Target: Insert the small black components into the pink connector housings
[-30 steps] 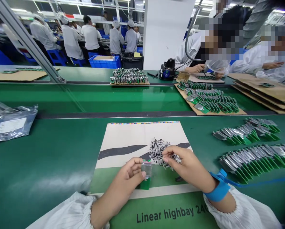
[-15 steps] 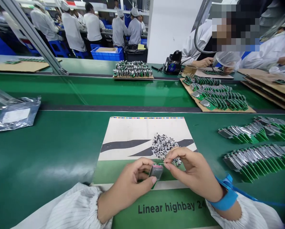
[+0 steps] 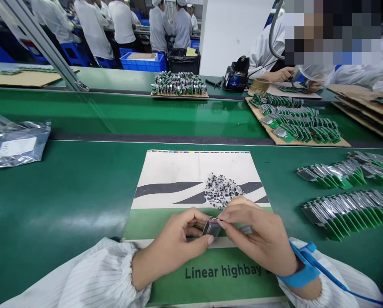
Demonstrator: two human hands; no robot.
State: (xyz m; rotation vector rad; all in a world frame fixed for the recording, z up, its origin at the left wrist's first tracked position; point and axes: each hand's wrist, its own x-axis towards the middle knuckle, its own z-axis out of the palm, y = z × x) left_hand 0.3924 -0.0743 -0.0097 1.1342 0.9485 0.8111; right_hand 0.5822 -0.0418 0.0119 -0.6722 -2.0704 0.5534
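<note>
Holding a small board (image 3: pixel 211 227) between thumb and bent fingers, the left hand (image 3: pixel 175 239) keeps it just above the printed sheet (image 3: pixel 191 169), near the bottom middle of the view. The board stands tilted, with its grey face turned to the camera. The right hand (image 3: pixel 260 239) meets it from the three o'clock side. Its thumb and first finger are pinched narrow and touch the upper edge of the board. If a tiny part sits between these fingertips, it is too small to tell. A blue wrist strap (image 3: pixel 298 269) goes around the right wrist.

At twelve o'clock from the hands, just beside the right knuckles, a pile of small black parts (image 3: pixel 221 191) lies on the sheet. The sheet lies flat on the green table (image 3: pixel 66 201).

At three o'clock, well apart from the hands, two rows of green boards (image 3: pixel 348 209) lie overlapping on the table. At ten o'clock, far to the left edge, there is a silver bag (image 3: pixel 16 145).

Beyond the table runs a green belt (image 3: pixel 130 115). On its far side, at one o'clock, more boards lie on a cardboard (image 3: pixel 307 142), and a person in a white coat (image 3: pixel 262 53) works there.
</note>
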